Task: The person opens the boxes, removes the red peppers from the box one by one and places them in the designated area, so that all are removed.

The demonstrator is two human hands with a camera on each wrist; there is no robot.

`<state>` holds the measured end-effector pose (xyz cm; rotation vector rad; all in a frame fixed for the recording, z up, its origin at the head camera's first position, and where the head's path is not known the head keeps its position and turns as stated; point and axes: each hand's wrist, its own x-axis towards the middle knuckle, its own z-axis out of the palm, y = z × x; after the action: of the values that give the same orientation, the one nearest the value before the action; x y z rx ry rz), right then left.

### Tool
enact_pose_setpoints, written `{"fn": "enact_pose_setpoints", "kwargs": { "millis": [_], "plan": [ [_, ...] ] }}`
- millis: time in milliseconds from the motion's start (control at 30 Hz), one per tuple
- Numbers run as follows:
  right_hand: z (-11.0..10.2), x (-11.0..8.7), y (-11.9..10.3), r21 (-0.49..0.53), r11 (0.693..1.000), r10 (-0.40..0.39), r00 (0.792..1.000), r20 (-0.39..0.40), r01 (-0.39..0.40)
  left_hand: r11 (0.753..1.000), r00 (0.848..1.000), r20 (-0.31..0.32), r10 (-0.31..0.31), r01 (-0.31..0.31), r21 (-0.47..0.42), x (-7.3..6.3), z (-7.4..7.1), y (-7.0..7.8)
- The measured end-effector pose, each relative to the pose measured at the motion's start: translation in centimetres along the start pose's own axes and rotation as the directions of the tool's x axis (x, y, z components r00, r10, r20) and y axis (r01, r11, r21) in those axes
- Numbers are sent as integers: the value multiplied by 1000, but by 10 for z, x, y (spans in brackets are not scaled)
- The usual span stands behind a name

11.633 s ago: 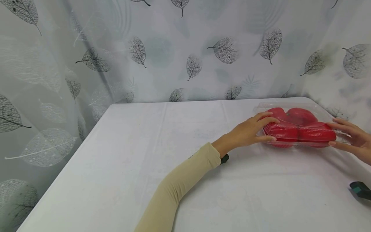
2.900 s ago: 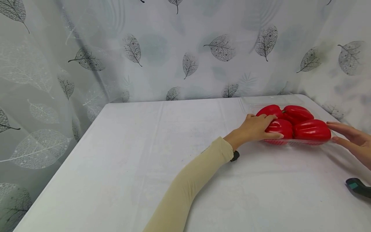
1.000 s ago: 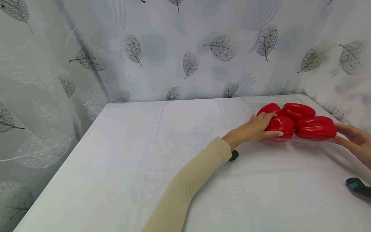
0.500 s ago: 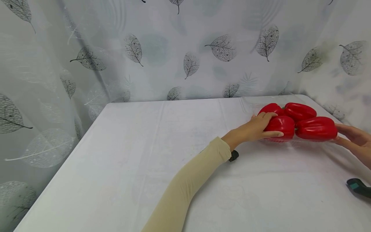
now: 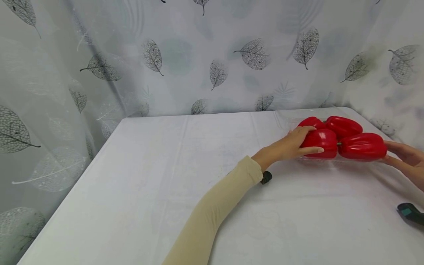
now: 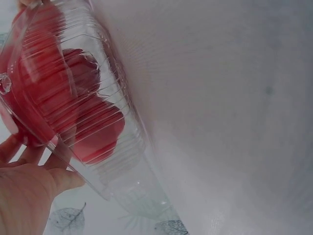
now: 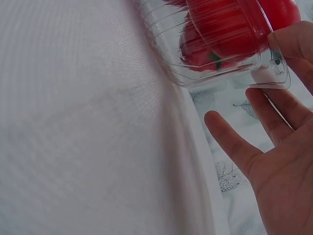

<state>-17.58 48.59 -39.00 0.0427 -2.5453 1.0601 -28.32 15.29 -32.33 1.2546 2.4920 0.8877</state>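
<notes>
A clear plastic tray [image 5: 318,160] holds several red bell peppers [image 5: 344,138] at the far right of the white table [image 5: 159,184]. The tray is tipped, its near side raised off the cloth. My left hand [image 5: 288,147] grips its left end, fingers over a pepper and thumb under the rim. The left wrist view shows the ribbed tray [image 6: 112,161] from below, with my left hand [image 6: 24,196] at its edge. My right hand [image 5: 402,156] touches the right end with straight fingers. In the right wrist view my right hand [image 7: 274,161] is spread beside the tray [image 7: 195,73].
A leaf-print curtain [image 5: 212,55] hangs close behind and on both sides of the table. A dark object with a teal face [image 5: 410,213] lies near the right edge. A black band [image 5: 266,177] sits at my left wrist below a beige sleeve.
The tray's lid, closed over the peppers at first, now lies open behind. Over the last second the tray with its peppers has risen and tipped slightly; both hands stay at its ends.
</notes>
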Motion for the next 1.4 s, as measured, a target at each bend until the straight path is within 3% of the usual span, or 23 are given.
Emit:
{"fn": "enact_pose_setpoints", "kwargs": {
  "millis": [367,600,1000,1400],
  "plan": [
    [0,-1,0,-11,1000,19,1000,20,-19,996,999,-27,19,-21,-82,0,1,-2],
    [-1,-1,1,-2,1000,9,1000,18,-9,980,996,-59,60,-70,-188,2,1,-1],
    [-1,-2,-2,-31,999,41,998,49,-40,966,995,-58,79,-91,-241,1,1,-2],
    [-1,-2,2,27,999,19,999,50,-20,949,990,-69,123,-138,-282,-1,1,-4]
  ]
}}
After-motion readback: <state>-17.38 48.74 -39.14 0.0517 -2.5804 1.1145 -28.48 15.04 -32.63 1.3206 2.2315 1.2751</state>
